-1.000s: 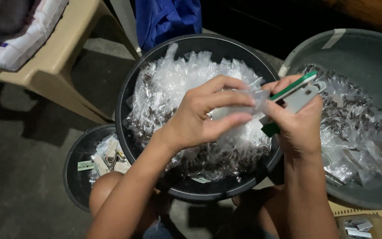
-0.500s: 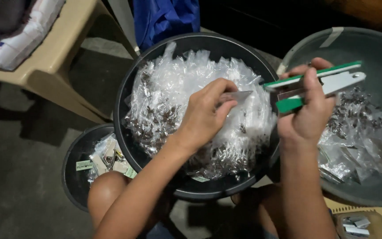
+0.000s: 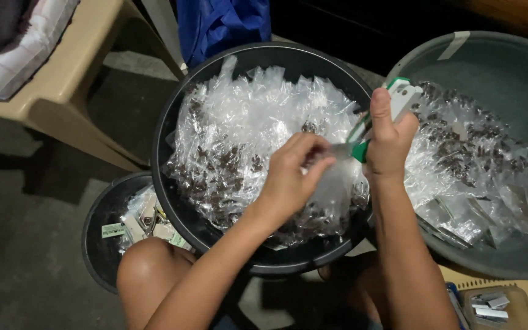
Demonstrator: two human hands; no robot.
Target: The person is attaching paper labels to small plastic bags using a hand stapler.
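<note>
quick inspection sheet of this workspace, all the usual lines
surface: grey concrete floor, dim
job's things: green-and-white stapler; clear packet; black basin heaped with packets
clutter: grey tub of packets; small black bucket; box of staples
grippers: left hand pinches the clear packet; right hand grips the stapler
cables: nothing seen
surroundings: beige plastic chair, blue cloth

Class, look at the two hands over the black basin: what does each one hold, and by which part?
The right hand grips a green-and-white stapler around its rear half. The left hand pinches the top edge of a small clear plastic packet at the stapler's mouth.
</note>
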